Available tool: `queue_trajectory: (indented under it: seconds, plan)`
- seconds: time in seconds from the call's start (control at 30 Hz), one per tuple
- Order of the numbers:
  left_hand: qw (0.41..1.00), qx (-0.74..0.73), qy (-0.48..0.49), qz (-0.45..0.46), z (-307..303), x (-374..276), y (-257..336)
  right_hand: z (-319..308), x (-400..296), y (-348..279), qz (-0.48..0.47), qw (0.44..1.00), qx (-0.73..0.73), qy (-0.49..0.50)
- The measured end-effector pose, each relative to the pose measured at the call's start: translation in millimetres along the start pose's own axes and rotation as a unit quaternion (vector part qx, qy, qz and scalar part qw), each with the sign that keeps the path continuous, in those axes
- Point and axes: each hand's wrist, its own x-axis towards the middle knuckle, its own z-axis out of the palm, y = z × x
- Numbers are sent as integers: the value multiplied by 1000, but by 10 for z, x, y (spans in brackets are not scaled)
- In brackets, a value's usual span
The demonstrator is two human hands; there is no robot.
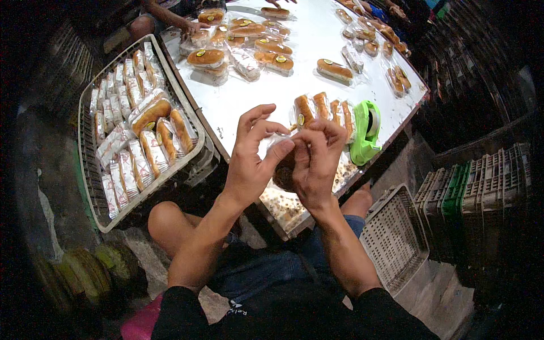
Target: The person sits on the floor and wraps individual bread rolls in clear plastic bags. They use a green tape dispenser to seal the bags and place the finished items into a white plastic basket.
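Over the near corner of the white table, my left hand (250,161) and my right hand (316,163) meet with thumbs and fingertips almost touching. Between them they pinch clear plastic film (274,141) of a wrapper. Below the fingers shows a dark brown bread roll (282,176), mostly hidden by my right hand; whether it lies on the table or hangs in the wrapper I cannot tell. Just beyond my hands, several wrapped bread rolls (321,106) sit in a row. A lime-green tape dispenser (361,146) with a roll of tape stands to their right.
At left, a plastic crate (196,146) holds several packed rolls. More wrapped rolls (272,46) lie across the table (250,95), where another person's hand (196,28) touches some. On the right are a tilted crate (393,240) and stacked crates (484,182).
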Motion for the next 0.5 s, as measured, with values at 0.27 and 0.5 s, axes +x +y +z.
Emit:
queue_trajectory:
  seconds: [0.27,0.5]
  plan:
    - [929,-259,211,-160,186,-60,-98,91,119,-151,341,874,345,20]
    - [939,-237,175,-175,197,20,-398,-1142,-447,1940,322,906,-266,-68]
